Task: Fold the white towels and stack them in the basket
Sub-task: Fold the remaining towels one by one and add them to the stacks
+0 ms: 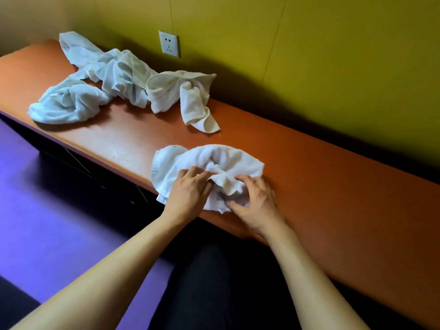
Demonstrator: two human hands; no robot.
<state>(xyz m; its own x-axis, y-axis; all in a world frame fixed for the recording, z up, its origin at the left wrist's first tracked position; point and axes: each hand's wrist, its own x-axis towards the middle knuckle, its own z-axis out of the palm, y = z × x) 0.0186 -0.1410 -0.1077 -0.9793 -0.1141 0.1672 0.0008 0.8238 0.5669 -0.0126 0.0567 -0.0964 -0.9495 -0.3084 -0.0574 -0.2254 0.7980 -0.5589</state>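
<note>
A crumpled white towel (214,160) lies near the front edge of the orange bench (321,167). My left hand (188,191) rests on its left part, fingers pinching a fold. My right hand (254,201) grips the bunched cloth at its right side. Farther back on the bench lies a heap of several unfolded white towels (119,77), one cream-toned towel (185,96) nearest to me. No basket is in view.
The bench runs along a yellow-green wall with a white socket (169,44). A purple floor (59,222) lies to the left below the bench edge. My dark-clothed legs (214,282) are at the bottom. Bare bench surface stretches to the right.
</note>
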